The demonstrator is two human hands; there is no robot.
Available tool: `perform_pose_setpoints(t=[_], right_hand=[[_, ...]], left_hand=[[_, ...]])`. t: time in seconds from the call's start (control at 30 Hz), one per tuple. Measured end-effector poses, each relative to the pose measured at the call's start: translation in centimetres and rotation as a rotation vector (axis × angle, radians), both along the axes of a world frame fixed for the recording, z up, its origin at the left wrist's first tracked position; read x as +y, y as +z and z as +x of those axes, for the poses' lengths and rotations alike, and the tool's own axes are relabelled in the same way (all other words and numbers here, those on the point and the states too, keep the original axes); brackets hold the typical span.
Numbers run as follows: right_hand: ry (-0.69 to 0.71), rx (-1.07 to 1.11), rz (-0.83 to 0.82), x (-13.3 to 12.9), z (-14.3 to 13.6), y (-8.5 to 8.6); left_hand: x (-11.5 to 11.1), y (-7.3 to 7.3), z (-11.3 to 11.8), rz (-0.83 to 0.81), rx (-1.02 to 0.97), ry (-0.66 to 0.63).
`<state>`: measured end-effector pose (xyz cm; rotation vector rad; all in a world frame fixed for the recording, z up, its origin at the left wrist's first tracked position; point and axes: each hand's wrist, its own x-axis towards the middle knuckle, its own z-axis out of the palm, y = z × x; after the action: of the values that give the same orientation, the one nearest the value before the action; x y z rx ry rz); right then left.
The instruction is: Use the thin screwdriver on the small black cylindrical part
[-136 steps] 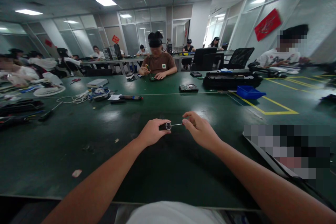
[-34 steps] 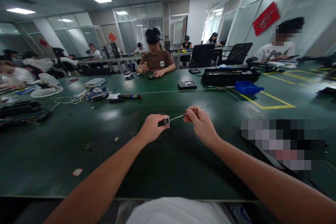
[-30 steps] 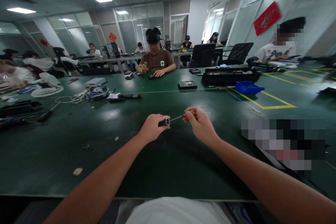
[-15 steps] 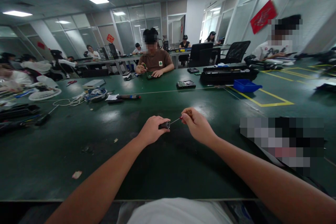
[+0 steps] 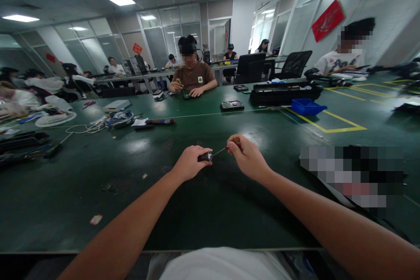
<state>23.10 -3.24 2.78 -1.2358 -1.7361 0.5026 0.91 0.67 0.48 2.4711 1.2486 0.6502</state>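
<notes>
My left hand is closed around a short dark cylindrical part, its round open end turned to the right. In my right hand is a thin screwdriver with a reddish handle, most of it hidden by the fingers. The slim metal shaft points down and left, its tip at the open end of the cylinder. Whether the tip touches something inside is too small to tell. Both hands are just above the green table.
A blue tray, a long black housing and a hard drive lie beyond my right hand. Farther left are a dark tool and tangled cables. A person works across the table.
My hands, the cylinder and the screwdriver stay almost where they were. The person across the table has raised their head slightly, with a yellow-handled tool now showing in one hand.
</notes>
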Motion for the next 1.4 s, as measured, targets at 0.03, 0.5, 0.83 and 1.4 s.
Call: perform_pose_setpoints(t=[0.03,0.5,0.83,1.4], right_hand=[[0.004,0.009,0.004,0.0,0.0,0.0],[-0.036,-0.096,0.059,0.1,0.2,0.0],[-0.069,-0.047,0.046,0.2,0.3,0.1],[-0.104,-0.052,0.049,0.2,0.4,0.4]], left_hand=[[0.0,0.0,0.0,-0.005,0.001,0.001],[-0.3,0.3,0.1,-0.051,-0.052,0.034],[1.2,-0.5,0.0,-0.38,-0.75,0.186],[-0.4,2.4,1.7,-0.149,-0.031,0.052]])
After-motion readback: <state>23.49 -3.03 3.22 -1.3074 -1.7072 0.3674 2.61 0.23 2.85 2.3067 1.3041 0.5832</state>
